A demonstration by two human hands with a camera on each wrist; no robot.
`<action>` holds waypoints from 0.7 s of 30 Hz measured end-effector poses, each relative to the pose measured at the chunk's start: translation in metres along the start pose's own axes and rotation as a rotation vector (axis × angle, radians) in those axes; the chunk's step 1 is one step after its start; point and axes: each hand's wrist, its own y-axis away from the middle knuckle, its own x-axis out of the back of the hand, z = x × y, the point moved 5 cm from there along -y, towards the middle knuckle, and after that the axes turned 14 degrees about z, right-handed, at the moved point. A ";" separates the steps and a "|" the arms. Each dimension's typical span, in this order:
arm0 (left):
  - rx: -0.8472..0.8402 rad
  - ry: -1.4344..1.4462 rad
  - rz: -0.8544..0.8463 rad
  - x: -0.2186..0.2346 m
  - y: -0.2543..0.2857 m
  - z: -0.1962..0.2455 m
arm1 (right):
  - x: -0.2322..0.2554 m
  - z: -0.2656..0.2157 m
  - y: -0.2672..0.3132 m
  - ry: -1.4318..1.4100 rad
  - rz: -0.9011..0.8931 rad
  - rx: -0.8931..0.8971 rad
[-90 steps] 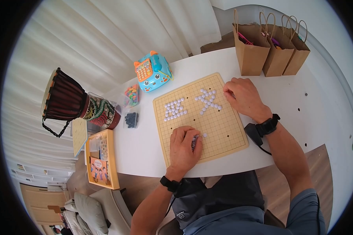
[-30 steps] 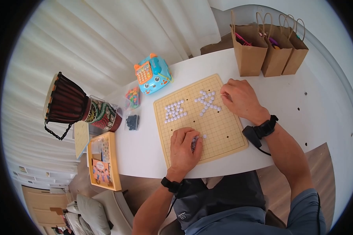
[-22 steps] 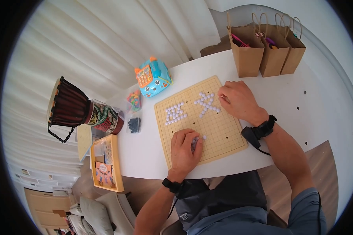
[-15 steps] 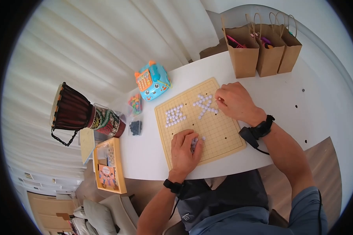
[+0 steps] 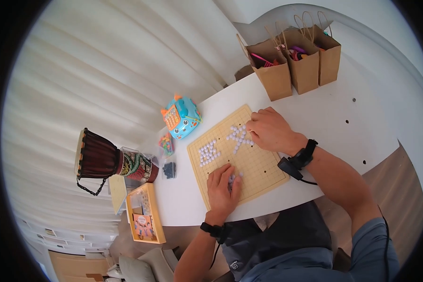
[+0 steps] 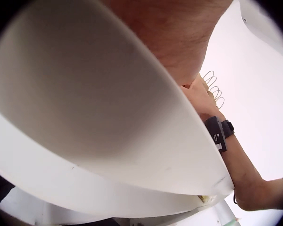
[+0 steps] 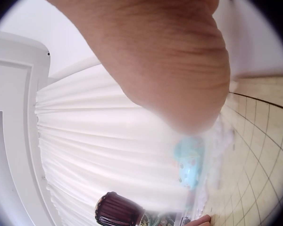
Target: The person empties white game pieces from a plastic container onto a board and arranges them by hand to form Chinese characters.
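On the yellow gridded board (image 5: 249,188) white stones form two groups, a blocky one (image 5: 209,154) at the left and a crossing, branched one (image 5: 238,138) at the upper right. My left hand (image 5: 223,192) rests on the board's near part, fingers and thumb curled round several white stones (image 5: 231,181); a single stone (image 5: 241,174) lies just beyond. Beside the branched group, my right hand (image 5: 273,131) has its fingers curled and fingertips pinched low over the board, apparently on a white stone mostly hidden. Both wrist views show mainly skin, with fingertips out of sight.
A blue toy telephone (image 5: 182,118), a box of coloured pieces (image 5: 166,143) and a box of dark pieces (image 5: 169,170) stand left of the board. Further left are a drum (image 5: 98,154) and a wooden tray (image 5: 160,221). Paper bags (image 5: 272,80) stand at the back right.
The head view has turned, so the board and bags appear shifted left and tilted. My right hand's fingers have closed to a pinch beside the branched group. My left hand stays round its stones.
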 end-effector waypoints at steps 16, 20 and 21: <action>-0.077 -0.113 -0.152 -0.003 -0.021 0.008 | 0.000 -0.010 0.000 -0.026 -0.128 0.119; -0.081 -0.067 -0.188 -0.016 -0.027 0.018 | -0.003 -0.009 0.001 0.001 -0.185 0.127; -0.093 -0.072 -0.196 -0.019 -0.029 0.020 | -0.003 -0.009 0.001 -0.001 -0.187 0.129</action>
